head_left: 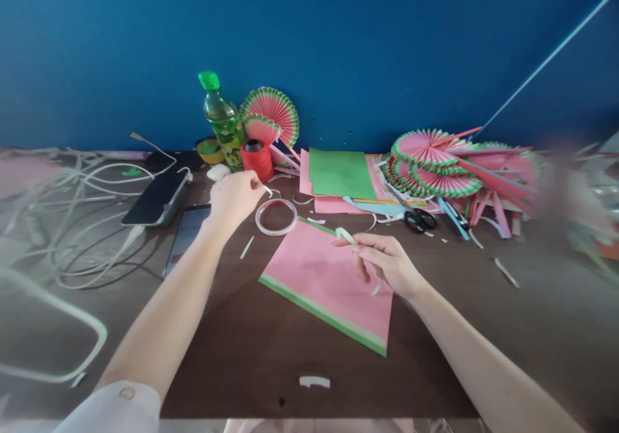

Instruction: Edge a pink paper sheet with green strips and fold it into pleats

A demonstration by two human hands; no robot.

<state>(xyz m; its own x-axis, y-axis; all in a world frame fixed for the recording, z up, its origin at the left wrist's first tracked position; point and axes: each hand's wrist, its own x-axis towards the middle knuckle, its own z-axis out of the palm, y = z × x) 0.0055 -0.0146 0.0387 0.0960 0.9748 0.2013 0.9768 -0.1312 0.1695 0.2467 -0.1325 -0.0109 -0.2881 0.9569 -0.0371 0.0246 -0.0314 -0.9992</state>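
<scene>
My left hand (235,194) reaches over the far part of the table, its fingers pinched on a small white strip (267,191). A ring-shaped roll of tape (276,218) lies just in front of those fingertips. Over a pink sheet of paper (319,259) with green edges, my right hand (389,262) has its fingers closed on a curled pale-green strip (345,234), possibly tape backing. A short white end hangs below that hand. The sheet lies flat and slanted on the table, partly covered by my right hand.
Behind stand a green-capped bottle (223,120), a red spool (258,160) and pleated paper fans (273,112). Scissors (420,219) lie beside stacked papers (341,174) and more fans (430,153). White cables (91,182), a power bank (157,199) and a phone (191,230) occupy the left.
</scene>
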